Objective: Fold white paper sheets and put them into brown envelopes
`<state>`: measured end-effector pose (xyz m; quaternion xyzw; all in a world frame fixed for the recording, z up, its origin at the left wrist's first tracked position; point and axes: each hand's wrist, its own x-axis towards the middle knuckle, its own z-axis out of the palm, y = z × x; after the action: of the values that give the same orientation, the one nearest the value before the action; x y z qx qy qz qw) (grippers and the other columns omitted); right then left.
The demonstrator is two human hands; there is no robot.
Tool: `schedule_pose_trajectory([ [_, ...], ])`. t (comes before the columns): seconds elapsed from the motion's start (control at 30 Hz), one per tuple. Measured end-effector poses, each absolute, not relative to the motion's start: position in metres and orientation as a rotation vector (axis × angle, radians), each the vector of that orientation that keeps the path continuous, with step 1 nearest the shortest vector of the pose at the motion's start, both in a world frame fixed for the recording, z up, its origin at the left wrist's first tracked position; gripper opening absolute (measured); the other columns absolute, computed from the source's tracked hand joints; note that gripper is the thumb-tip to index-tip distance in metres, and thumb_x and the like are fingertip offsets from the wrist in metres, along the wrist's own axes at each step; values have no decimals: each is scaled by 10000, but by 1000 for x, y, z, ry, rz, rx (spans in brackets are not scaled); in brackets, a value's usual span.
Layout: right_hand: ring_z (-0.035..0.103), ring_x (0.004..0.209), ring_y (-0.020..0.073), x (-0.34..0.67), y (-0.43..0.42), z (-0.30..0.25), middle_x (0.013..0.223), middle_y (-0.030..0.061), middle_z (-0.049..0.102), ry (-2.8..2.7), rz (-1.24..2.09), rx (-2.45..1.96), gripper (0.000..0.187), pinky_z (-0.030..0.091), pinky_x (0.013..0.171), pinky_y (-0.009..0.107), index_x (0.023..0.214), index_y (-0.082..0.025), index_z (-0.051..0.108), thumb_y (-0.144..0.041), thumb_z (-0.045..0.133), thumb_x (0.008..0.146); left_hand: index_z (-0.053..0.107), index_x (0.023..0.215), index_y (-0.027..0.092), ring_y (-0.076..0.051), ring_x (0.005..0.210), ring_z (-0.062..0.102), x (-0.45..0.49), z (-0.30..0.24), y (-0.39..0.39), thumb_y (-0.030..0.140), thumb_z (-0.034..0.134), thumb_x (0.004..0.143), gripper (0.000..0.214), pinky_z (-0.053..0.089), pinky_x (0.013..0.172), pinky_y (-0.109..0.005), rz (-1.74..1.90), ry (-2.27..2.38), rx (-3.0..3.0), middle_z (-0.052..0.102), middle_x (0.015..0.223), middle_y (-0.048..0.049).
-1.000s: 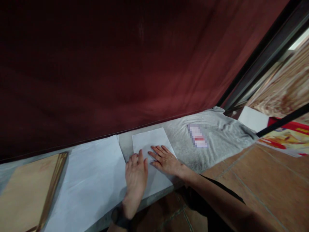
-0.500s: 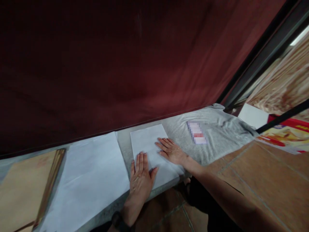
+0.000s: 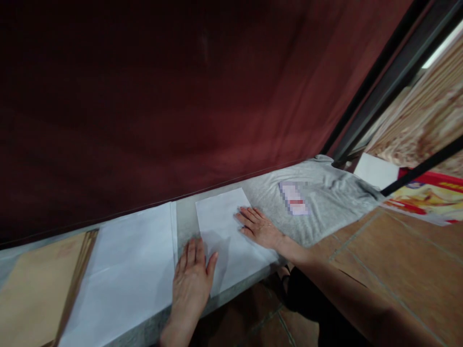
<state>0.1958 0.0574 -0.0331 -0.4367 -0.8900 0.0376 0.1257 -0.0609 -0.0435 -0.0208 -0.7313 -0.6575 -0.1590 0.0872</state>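
Observation:
A folded sheet of white paper (image 3: 222,219) lies on the grey ledge (image 3: 186,212) in front of me. My right hand (image 3: 260,229) rests flat on its right side, fingers apart. My left hand (image 3: 193,277) is over the gap left of that paper, with its fingers extended and thumb out, holding nothing; I cannot tell whether it touches the ledge. Left of it lies a larger spread of white paper sheets (image 3: 126,265).
Brown envelopes (image 3: 39,279) lie stacked at the far left. Grey cloth (image 3: 325,193) covers the ledge's right end, with a blurred pinkish card (image 3: 294,200) on it. A dark red panel (image 3: 181,96) rises behind. Tiled floor (image 3: 398,260) shows at right.
My left hand has moved left off the folded paper toward the larger sheets. The larger sheets' right edge now sits further left. My right hand stays on the folded paper.

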Motion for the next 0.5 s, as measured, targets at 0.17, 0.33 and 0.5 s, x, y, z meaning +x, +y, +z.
schedule_pose_trajectory([
  [0.17, 218, 1525, 241, 187, 36, -31, 1656, 79, 237, -2638, 175, -1132, 565, 236, 1236, 479, 1581, -250, 297, -417, 428, 1057, 369, 1520, 111, -334, 1484, 332, -31, -37, -49, 503, 371, 1001, 650, 355, 1158, -558, -582, -1637, -2391, 400, 1583, -178],
  [0.33, 234, 1520, 234, 190, 26, -39, 1646, 63, 281, -2679, 215, -1062, 550, 221, 1242, 472, 1563, -262, 342, -435, 449, 1052, 351, 1536, 132, -333, 1477, 349, -27, -50, -58, 585, 392, 974, 723, 273, 1190, -579, -495, -1549, -2450, 430, 1561, -190],
  [0.5, 282, 1504, 231, 212, 35, -40, 1629, 77, 318, -2652, 195, -1150, 544, 252, 1234, 467, 1554, -251, 365, -441, 446, 1051, 395, 1516, 127, -355, 1456, 380, -44, -46, -65, 671, 414, 929, 801, 317, 1163, -563, -410, -1464, -2453, 418, 1563, -210],
])
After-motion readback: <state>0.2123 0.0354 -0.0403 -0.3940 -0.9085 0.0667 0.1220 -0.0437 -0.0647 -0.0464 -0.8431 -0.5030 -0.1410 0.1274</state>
